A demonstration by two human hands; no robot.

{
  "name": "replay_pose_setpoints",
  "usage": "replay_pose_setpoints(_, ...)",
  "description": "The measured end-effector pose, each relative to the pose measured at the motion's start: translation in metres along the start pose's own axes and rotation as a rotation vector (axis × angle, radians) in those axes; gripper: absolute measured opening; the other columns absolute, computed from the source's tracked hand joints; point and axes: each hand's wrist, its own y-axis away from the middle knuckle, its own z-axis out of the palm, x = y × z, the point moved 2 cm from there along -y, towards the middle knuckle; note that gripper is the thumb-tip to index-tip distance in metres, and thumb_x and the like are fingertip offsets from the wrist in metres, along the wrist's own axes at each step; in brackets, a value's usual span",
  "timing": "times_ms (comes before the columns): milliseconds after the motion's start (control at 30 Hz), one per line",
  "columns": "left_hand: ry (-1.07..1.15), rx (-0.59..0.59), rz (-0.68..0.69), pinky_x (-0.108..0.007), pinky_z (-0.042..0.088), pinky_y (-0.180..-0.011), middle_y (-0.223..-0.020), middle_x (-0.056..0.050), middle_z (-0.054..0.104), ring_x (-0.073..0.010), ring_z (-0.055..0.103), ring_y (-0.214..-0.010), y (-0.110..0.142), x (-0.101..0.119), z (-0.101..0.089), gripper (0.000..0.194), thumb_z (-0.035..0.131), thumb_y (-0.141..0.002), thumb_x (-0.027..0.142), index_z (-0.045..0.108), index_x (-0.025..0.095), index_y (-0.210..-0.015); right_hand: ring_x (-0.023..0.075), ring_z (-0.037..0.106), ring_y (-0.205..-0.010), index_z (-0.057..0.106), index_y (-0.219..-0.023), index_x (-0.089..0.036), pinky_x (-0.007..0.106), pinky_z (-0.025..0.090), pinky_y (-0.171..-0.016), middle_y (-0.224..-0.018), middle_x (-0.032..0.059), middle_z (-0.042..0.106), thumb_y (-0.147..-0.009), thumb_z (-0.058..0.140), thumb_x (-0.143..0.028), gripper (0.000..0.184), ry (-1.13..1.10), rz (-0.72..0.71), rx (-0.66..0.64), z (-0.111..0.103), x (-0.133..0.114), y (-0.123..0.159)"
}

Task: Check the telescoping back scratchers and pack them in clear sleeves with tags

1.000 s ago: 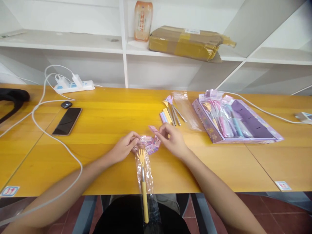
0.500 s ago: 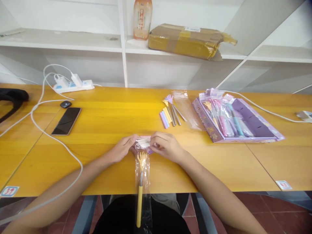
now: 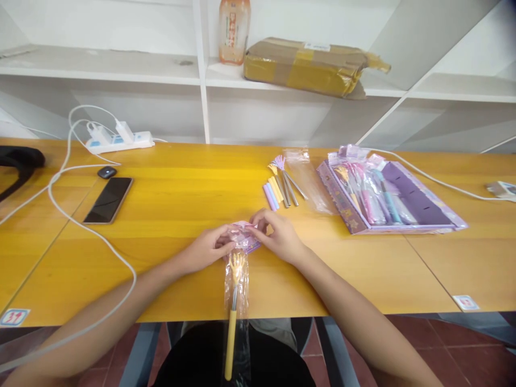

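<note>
Pink and purple, the header card point(image 3: 244, 242) sits at centre frame, its print too small to read. Lower left, a sticker point(image 3: 15, 317) shows what looks like "34"; its lower-right twin point(image 3: 466, 303) is a blur. Up top, red characters run down an orange bottle point(image 3: 234, 32), illegible, its top cut off by the frame. And the hands: the left hand point(image 3: 209, 248) has its fingers closed on the card's left side, the right hand point(image 3: 280, 235) pinches the right side, some fingertips hard to make out. Below, lower centre, the yellow back scratcher point(image 3: 230, 344) hangs past the desk point(image 3: 181, 188) edge in a clear plastic sleeve point(image 3: 244, 301), whose end fades against dark clothing. Beyond the right hand lie pastel tubes point(image 3: 276, 191), near a purple tray point(image 3: 443, 217) of wrapped scratchers. At left, a white cable point(image 3: 107, 247) crosses in front of the left forearm.
</note>
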Motion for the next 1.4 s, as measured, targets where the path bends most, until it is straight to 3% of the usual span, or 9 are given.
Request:
replay_pose_setpoints(167, -0.06, -0.015, -0.019, -0.045, 0.058, -0.101, -0.123, -0.013, 0.078, -0.0279, 0.075, -0.112, 0.001, -0.003, -0.001, 0.043, 0.066, -0.104, 0.041, 0.064, 0.02, -0.141, 0.0137, 0.062, -0.061, 0.06, -0.1, -0.023, 0.027, 0.051, -0.061, -0.076, -0.0016, 0.063, -0.104, 0.069, -0.037, 0.017, 0.033, 0.004, 0.02, -0.002, 0.002, -0.001)
replay_pose_setpoints(400, -0.061, -0.008, -0.022, -0.044, 0.058, -0.097, -0.121, -0.012, 0.078, -0.0272, 0.075, -0.108, 0.001, -0.003, 0.0, 0.037, 0.067, -0.102, 0.04, 0.068, 0.02, -0.133, 0.0132, 0.062, -0.064, 0.061, -0.104, -0.023, 0.027, 0.049, -0.063, -0.083, -0.0006, 0.063, -0.103, 0.071, -0.031, 0.013, 0.047, -0.01, -0.034, -0.003, 0.005, 0.0)
replay_pose_setpoints(700, -0.092, -0.001, -0.021, -0.044, 0.059, -0.097, -0.123, -0.013, 0.077, -0.0274, 0.074, -0.109, 0.001, -0.002, -0.001, 0.041, 0.068, -0.101, 0.039, 0.067, 0.02, -0.137, 0.0154, 0.059, -0.072, 0.062, -0.103, -0.022, 0.029, 0.048, -0.068, -0.092, 0.0029, 0.062, -0.105, 0.068, -0.03, 0.01, 0.04, -0.065, -0.126, -0.008, 0.002, -0.002)
replay_pose_setpoints(900, -0.092, -0.023, -0.022, -0.045, 0.057, -0.103, -0.129, -0.011, 0.075, -0.0276, 0.072, -0.117, 0.0, 0.0, 0.001, 0.043, 0.066, -0.103, 0.038, 0.065, 0.022, -0.143, 0.0169, 0.063, -0.08, 0.065, -0.11, -0.023, 0.03, 0.051, -0.073, -0.103, 0.0064, 0.066, -0.109, 0.06, -0.033, 0.011, -0.007, -0.013, -0.205, -0.007, -0.002, -0.003)
replay_pose_setpoints(1033, -0.11, -0.028, -0.021, -0.045, 0.057, -0.104, -0.131, -0.012, 0.074, -0.0283, 0.071, -0.119, 0.001, 0.002, 0.002, 0.041, 0.066, -0.103, 0.038, 0.064, 0.022, -0.142, 0.0159, 0.062, -0.071, 0.065, -0.109, -0.023, 0.029, 0.05, -0.067, -0.085, 0.002, 0.068, -0.11, 0.057, -0.035, 0.014, -0.103, 0.12, -0.19, -0.003, 0.002, -0.002)
replay_pose_setpoints(1133, -0.085, -0.014, -0.029, -0.043, 0.058, -0.099, -0.132, -0.013, 0.073, -0.0278, 0.072, -0.117, 0.003, 0.003, 0.002, 0.048, 0.066, -0.103, 0.037, 0.054, 0.023, -0.148, 0.0147, 0.059, -0.062, 0.064, -0.107, -0.023, 0.027, 0.047, -0.06, -0.072, -0.0028, 0.063, -0.104, 0.066, -0.039, 0.016, -0.172, 0.217, -0.17, 0.001, 0.007, -0.001)
replay_pose_setpoints(1267, -0.07, 0.016, -0.018, -0.037, 0.058, -0.085, -0.138, -0.016, 0.069, -0.0245, 0.074, -0.106, 0.006, 0.006, 0.003, 0.076, 0.069, -0.102, 0.036, 0.023, 0.028, -0.161, 0.0136, 0.058, -0.061, 0.064, -0.105, -0.022, 0.027, 0.047, -0.06, -0.07, -0.004, 0.062, -0.098, 0.074, -0.043, 0.024, -0.251, 0.289, -0.12, 0.003, 0.01, -0.001)
replay_pose_setpoints(1400, -0.201, -0.004, -0.005, -0.033, 0.054, -0.078, -0.137, -0.015, 0.069, -0.0189, 0.069, -0.092, 0.008, 0.01, 0.004, 0.07, 0.073, -0.099, 0.04, 0.031, 0.027, -0.154, 0.0139, 0.06, -0.064, 0.063, -0.106, -0.021, 0.028, 0.05, -0.059, -0.076, -0.0018, 0.065, -0.098, 0.073, -0.046, 0.028, -0.341, 0.314, -0.072, 0.003, 0.01, -0.003)
